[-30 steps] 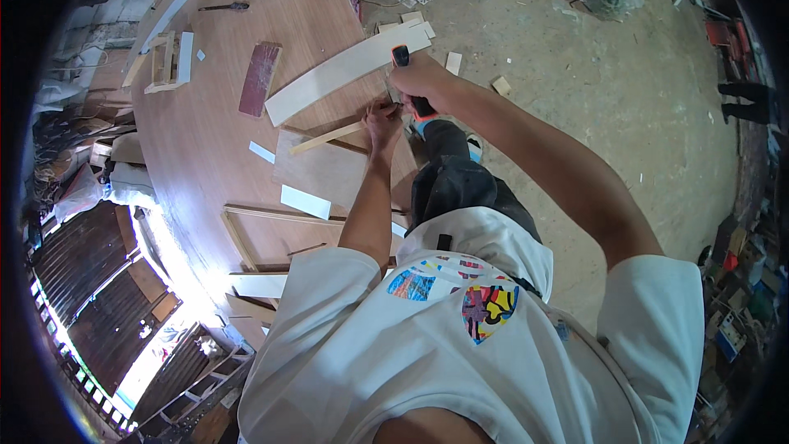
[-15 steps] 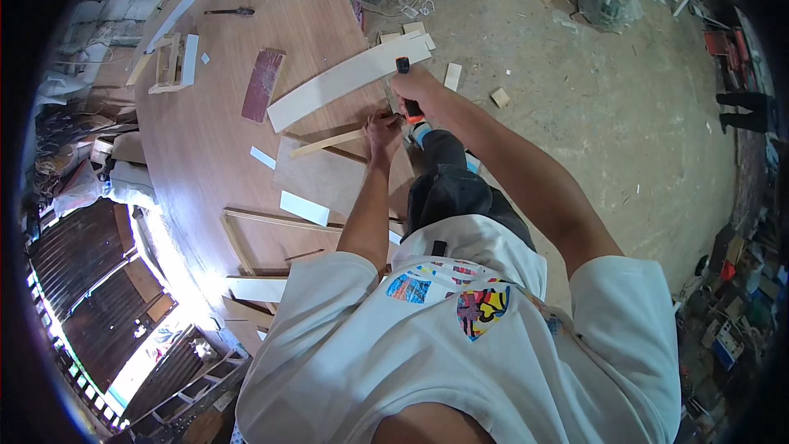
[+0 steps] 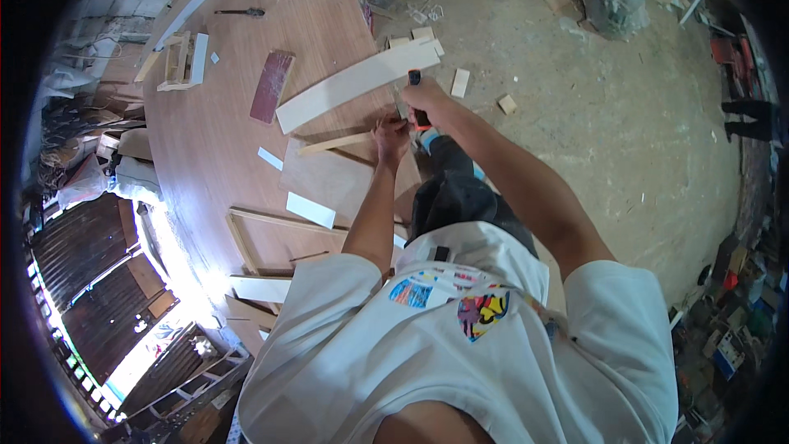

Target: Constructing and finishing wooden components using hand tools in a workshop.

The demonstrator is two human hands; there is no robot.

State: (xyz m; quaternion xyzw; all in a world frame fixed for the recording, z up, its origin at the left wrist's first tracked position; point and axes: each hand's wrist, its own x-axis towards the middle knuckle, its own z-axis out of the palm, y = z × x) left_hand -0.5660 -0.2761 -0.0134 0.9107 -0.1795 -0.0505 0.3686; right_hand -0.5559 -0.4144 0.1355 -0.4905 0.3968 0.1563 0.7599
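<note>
My right hand (image 3: 427,97) is closed round the black-and-orange handle of a hand saw (image 3: 414,78). The saw's blade shows only as a narrow grey strip beside the hand, at the table's right edge. Close to it on the left, my left hand (image 3: 391,138) is closed on the end of a thin wooden strip (image 3: 333,145). That strip lies slantwise over a flat thin panel (image 3: 325,177) on the table. My fingers hide the strip's end and the place where the blade meets it.
Beyond my hands a long pale board (image 3: 357,85) lies across the table (image 3: 205,148). A reddish-brown board (image 3: 272,86), white offcuts (image 3: 311,210) and a small wooden frame (image 3: 182,62) lie leftward. Wood blocks (image 3: 507,104) and a clear bag (image 3: 620,0) are on the floor.
My right hand and the saw have come slightly toward me. My left hand stays on the wooden strip. The whole view has shifted a little.
</note>
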